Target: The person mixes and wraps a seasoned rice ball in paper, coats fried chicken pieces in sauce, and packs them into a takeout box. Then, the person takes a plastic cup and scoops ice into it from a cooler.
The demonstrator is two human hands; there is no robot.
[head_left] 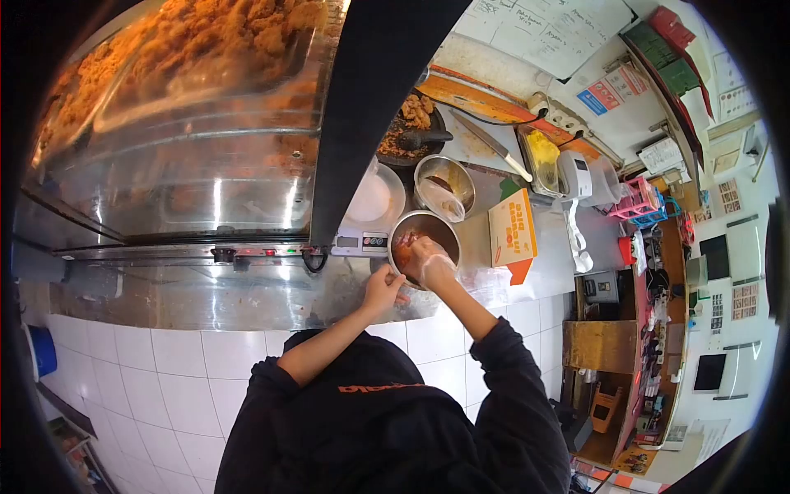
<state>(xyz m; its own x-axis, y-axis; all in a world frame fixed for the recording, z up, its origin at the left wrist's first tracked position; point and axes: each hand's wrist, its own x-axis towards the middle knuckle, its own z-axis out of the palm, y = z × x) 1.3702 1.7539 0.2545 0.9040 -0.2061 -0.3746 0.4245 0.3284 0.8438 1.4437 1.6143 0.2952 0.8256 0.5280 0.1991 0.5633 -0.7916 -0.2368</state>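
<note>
A metal bowl (445,234) with reddish, saucy food (405,249) in it stands at the front of the steel counter. My left hand (383,291) is closed on its near left rim, thumb on top. Inside the bowl is my right hand (429,257), in what looks like a clear plastic glove; its fingers are bunched down at the food, and what they hold is hidden. Just behind sits a second metal bowl (462,178) with a clear plastic piece (440,200) in it. Left of the bowls are a digital scale (362,242) and a round whitish container (380,198).
A glass display case (206,181) of fried food fills the left. An orange-and-white box (512,230) stands right of the bowl. Farther back lie a knife (498,148) and a dark stone mortar (411,156) with its pestle. A label printer (576,177) is at the right.
</note>
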